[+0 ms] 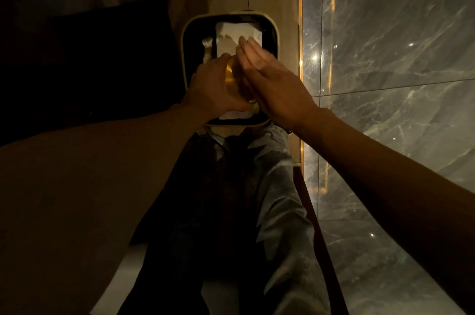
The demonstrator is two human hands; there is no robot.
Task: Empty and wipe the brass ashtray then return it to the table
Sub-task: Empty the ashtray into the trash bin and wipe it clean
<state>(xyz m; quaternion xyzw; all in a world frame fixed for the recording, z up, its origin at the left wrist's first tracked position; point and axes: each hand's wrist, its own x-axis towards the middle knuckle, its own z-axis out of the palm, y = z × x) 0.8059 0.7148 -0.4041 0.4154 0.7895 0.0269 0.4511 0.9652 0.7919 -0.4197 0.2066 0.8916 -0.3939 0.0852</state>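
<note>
Both hands, left (213, 85) and right (270, 78), hold the brass ashtray (230, 75) over a bin (183, 57).

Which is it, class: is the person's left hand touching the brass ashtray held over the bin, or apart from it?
Touching. The head view shows the left hand wrapped around the brass ashtray, fingers lying on its side with no gap, above the bin.

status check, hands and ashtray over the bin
Left hand gripping round brass ashtray on edge over cream-rimmed waste bin. Right hand flat, open against it. White paper in bin.
</note>
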